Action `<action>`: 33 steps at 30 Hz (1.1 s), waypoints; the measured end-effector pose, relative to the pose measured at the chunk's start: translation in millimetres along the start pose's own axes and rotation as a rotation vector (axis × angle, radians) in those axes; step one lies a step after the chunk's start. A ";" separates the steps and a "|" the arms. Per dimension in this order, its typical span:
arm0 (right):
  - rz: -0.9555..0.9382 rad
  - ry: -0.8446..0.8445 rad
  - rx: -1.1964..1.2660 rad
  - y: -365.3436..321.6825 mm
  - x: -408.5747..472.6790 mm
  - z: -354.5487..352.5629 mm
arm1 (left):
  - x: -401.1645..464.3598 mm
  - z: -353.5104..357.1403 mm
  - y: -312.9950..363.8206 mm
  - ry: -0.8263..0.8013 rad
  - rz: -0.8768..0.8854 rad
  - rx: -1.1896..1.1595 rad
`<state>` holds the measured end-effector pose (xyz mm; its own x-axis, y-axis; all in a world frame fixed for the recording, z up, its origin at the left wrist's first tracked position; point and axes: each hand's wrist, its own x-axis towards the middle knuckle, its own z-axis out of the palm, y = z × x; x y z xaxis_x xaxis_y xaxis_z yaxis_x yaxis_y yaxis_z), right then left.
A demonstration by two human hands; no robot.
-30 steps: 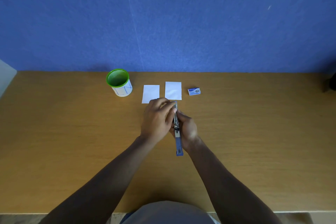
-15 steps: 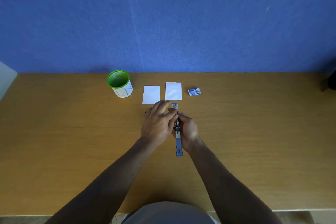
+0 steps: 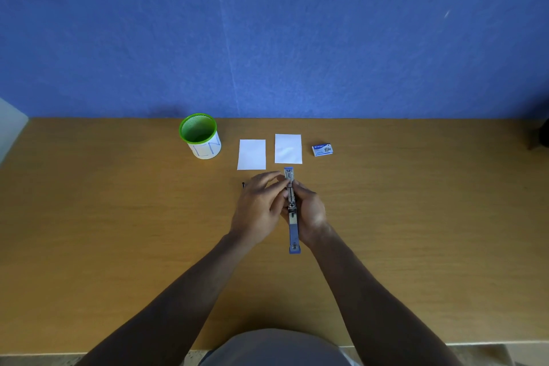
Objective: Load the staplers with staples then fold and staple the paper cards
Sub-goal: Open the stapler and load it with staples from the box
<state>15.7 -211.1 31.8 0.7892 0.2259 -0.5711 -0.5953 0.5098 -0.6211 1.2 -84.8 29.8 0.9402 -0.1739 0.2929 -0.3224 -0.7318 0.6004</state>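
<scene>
- blue wall [image 3: 267, 33] at far side, wooden table [image 3: 118, 232] fills the lower scene.
- stapler [image 3: 292, 211], blue, opened out flat, lies lengthwise near-to-far at table centre, metal staple channel facing up.
- right hand [image 3: 309, 211] on the right side of the stapler, fingers curled round its body, gripping it.
- left hand [image 3: 261, 205] on the left side, fingertips [image 3: 280, 183] bunched together at the far part of the channel; can't tell if a staple strip is pinched.
- two white paper cards, left card [image 3: 251, 154] and right card [image 3: 288, 148], flat, side by side, just beyond the hands.
- small staple box [image 3: 322, 150] right of the cards.
- green mesh cup [image 3: 200, 135] with white label, left of the cards.
</scene>
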 end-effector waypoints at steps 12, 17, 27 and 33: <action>-0.312 0.110 -0.819 -6.2 4.1 29.5 | 16.7 -1.5 2.4 0.188 -1.064 -1.501; -0.680 0.122 -1.409 -1.5 4.9 43.6 | 20.2 -1.7 5.4 0.206 -1.074 -1.669; -0.807 0.078 -1.671 4.6 5.0 43.3 | 19.2 -0.9 -2.0 0.151 -1.097 -1.705; -0.349 0.254 -0.727 -8.8 9.9 42.8 | 17.6 -8.7 -9.0 0.204 -1.051 -1.721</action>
<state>35.2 -177.8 54.6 0.9397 -0.0826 -0.3319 -0.3413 -0.1652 -0.9253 19.7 -75.6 36.0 0.8121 -0.0312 -0.5827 0.3667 0.8041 0.4680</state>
